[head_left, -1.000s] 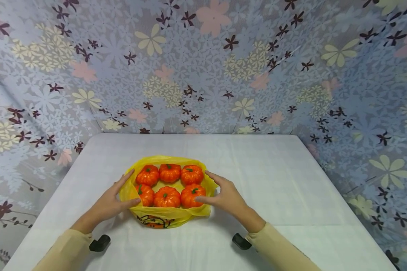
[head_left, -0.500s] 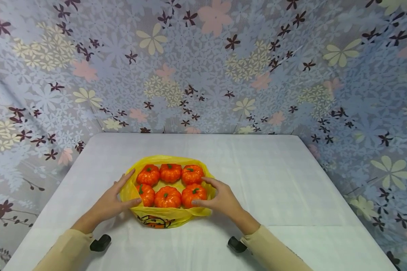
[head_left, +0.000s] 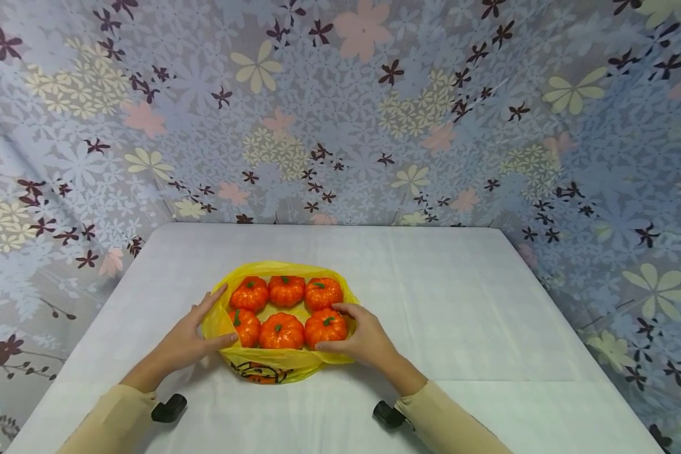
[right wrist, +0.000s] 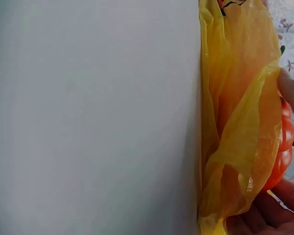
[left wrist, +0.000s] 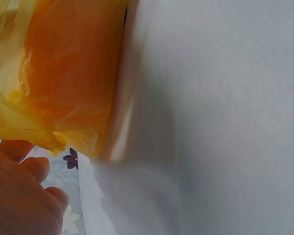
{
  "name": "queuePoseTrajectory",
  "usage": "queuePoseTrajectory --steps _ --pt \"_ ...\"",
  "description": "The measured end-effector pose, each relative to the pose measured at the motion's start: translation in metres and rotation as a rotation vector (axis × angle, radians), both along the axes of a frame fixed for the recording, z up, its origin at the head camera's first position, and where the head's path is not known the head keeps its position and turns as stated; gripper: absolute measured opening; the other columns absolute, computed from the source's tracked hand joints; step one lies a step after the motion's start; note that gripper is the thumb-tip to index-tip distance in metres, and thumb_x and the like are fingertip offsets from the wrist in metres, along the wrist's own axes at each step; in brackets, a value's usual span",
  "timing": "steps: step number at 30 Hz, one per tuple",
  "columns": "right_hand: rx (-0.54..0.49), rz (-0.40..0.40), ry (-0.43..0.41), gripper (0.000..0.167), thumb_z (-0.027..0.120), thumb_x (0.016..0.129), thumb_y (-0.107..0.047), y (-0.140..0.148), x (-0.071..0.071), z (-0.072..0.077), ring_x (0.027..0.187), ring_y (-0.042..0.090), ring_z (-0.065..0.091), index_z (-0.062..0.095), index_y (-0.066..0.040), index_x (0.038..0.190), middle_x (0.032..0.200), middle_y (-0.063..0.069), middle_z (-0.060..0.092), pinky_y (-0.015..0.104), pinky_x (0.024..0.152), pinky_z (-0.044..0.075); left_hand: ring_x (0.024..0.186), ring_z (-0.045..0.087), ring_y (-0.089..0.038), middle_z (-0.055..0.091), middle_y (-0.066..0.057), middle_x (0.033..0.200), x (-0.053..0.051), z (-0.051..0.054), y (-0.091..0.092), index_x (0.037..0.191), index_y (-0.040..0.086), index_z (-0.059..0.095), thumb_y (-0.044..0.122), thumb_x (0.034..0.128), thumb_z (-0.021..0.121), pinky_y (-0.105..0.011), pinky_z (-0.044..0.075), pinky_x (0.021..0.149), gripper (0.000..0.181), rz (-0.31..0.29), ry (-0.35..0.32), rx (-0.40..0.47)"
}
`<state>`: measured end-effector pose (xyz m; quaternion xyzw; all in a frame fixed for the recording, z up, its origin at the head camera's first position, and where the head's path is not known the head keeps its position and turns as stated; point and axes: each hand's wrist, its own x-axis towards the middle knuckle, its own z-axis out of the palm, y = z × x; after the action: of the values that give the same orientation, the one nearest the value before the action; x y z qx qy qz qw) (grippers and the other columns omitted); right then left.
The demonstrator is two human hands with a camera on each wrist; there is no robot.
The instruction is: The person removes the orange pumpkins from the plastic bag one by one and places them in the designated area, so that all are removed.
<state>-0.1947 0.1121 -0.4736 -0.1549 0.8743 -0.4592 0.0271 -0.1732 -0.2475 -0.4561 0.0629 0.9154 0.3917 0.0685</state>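
Pumpkin [head_left: 326, 326] between right thumb [head_left: 332, 346] and fingers [head_left: 349, 308], hands [head_left: 183, 340] [head_left: 371, 340] half-spread

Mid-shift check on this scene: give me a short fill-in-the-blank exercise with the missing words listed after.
1. The yellow plastic bag holds ____ glossy orange ribbed pumpkins.
2. Their short stems are coloured ____.
3. The bare right hand is around the pumpkin at the near row's ____ end.

Missing words: six; green; right.
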Motion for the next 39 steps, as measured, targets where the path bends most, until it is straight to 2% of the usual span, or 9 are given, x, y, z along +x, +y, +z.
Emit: queuePoseTrajectory --steps 16,19,24,28,32,39 --pt "-0.006 0.007 0.010 0.078 0.093 0.069 -0.040 -0.002 0.001 -0.001 0.122 0.030 0.057 0.063 -0.006 0.132 0.132 0.009 0.062 0.048 0.102 0.048 0.143 0.004 -0.061 0.009 -0.029 0.164 0.001 0.000 0.002 0.163 0.031 0.016 0.050 0.0844 0.077 -0.080 0.011 0.105 0.101 -0.001 -0.004 0.004" --pt "-0.036 0.000 -0.007 0.075 0.093 0.070 -0.039 -0.002 0.002 0.001 0.122 0.030 0.057 0.064 -0.007 0.132 0.131 0.009 0.062 0.048 0.101 0.050 0.143 0.003 -0.061 0.008 -0.029 0.164 0.001 0.000 0.002 0.163 0.032 0.016 0.052 0.0845 0.076 -0.081 0.011 0.105 0.101 0.002 -0.017 0.000" --pt "-0.111 -0.011 -0.017 0.073 0.093 0.070 -0.038 -0.001 0.004 0.017 0.125 0.029 0.055 0.064 -0.012 0.132 0.132 0.006 0.062 0.049 0.103 0.048 0.143 0.003 -0.062 0.008 -0.029 0.163 0.001 0.002 0.002 0.163 0.032 0.015 0.052 0.0845 0.076 -0.082 0.011 0.104 0.101 -0.003 -0.018 -0.003" --pt "-0.151 -0.015 0.024 0.071 0.093 0.070 -0.033 0.003 0.003 0.037 0.128 0.028 0.054 0.065 -0.011 0.131 0.132 0.004 0.062 0.050 0.107 0.044 0.143 0.004 -0.061 0.009 -0.029 0.163 0.000 0.003 0.000 0.163 0.031 0.016 0.052 0.0851 0.075 -0.081 0.010 0.104 0.100 -0.015 0.006 -0.010" --pt "-0.175 -0.032 0.062 0.069 0.094 0.071 -0.028 0.010 0.000 0.051 0.130 0.025 0.053 0.065 -0.009 0.130 0.131 0.004 0.063 0.048 0.112 0.039 0.143 0.003 -0.062 0.009 -0.029 0.163 0.000 0.003 0.001 0.163 0.032 0.016 0.052 0.0852 0.075 -0.082 0.010 0.104 0.100 -0.020 -0.001 -0.006" --pt "-0.166 -0.041 0.084 0.070 0.093 0.072 -0.029 0.024 -0.008 0.058 0.131 0.024 0.051 0.063 -0.008 0.132 0.131 0.004 0.062 0.047 0.115 0.034 0.144 0.003 -0.061 0.007 -0.028 0.164 -0.001 0.004 0.002 0.163 0.032 0.014 0.053 0.0850 0.075 -0.081 0.009 0.105 0.101 -0.012 -0.022 -0.018"
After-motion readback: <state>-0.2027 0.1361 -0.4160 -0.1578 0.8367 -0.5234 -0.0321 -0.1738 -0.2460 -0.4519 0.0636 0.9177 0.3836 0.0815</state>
